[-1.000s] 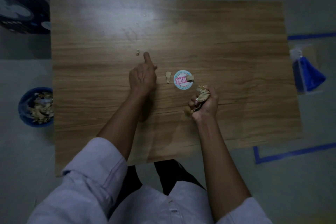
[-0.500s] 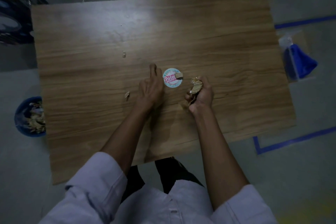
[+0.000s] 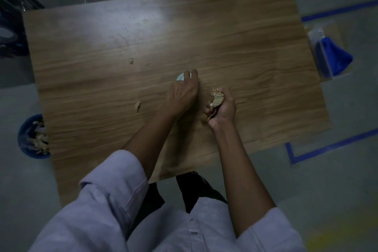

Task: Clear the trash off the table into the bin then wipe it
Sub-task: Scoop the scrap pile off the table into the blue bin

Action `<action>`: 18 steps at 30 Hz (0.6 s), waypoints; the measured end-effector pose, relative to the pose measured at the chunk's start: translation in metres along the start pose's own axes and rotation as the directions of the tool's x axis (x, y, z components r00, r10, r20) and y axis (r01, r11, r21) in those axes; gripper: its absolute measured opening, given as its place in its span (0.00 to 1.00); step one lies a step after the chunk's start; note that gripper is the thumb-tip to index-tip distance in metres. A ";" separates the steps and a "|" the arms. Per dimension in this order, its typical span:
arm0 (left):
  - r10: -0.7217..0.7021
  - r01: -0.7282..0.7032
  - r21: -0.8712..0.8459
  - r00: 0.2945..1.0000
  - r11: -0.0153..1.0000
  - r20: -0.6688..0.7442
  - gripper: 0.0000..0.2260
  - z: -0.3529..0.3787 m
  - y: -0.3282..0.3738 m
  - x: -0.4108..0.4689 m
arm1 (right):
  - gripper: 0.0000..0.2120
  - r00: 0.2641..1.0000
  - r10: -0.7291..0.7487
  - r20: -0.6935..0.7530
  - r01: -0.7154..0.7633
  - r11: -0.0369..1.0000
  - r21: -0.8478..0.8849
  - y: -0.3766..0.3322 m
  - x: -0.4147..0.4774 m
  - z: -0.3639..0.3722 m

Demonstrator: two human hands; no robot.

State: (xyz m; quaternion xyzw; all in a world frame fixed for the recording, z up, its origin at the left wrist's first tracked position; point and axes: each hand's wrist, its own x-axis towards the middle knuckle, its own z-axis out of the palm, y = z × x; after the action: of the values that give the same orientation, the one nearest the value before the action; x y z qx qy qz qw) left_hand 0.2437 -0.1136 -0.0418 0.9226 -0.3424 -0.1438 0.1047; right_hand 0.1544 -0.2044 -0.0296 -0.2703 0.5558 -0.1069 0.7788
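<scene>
Now the left hand (image 3: 183, 93) lies over the round lid (image 3: 180, 77) near the middle of the table (image 3: 245, 32), fingertips on it. I cannot tell whether its grip is clamped on the lid. Just to the right, the right hand (image 3: 223, 108) has its grip clamped on crumpled wrappers (image 3: 217, 99). A near scrap (image 3: 137, 106) and a far scrap (image 3: 131, 60) lie left of the hands. The blue bin (image 3: 24, 139) sits on the floor by the table's left edge.

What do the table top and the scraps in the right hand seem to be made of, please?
The table top shows wood grain with a soft glare patch: probably semi-gloss laminate. The scraps gripped in the right hand look tan, ridged, crumpled: likely corrugated cardboard or paper.
</scene>
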 end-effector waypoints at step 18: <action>-0.699 0.674 -0.200 0.707 0.711 -0.107 0.10 -0.001 -0.055 -0.115 | 0.07 0.991 0.077 0.111 -0.072 0.997 -0.041 0.043 -0.031 0.021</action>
State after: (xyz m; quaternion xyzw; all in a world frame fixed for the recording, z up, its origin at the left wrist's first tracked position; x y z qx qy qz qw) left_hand 0.1942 0.0037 -0.0348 0.9822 0.0484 -0.1155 0.1403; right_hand 0.1567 -0.1481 -0.0234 -0.2694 0.5227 -0.0520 0.8072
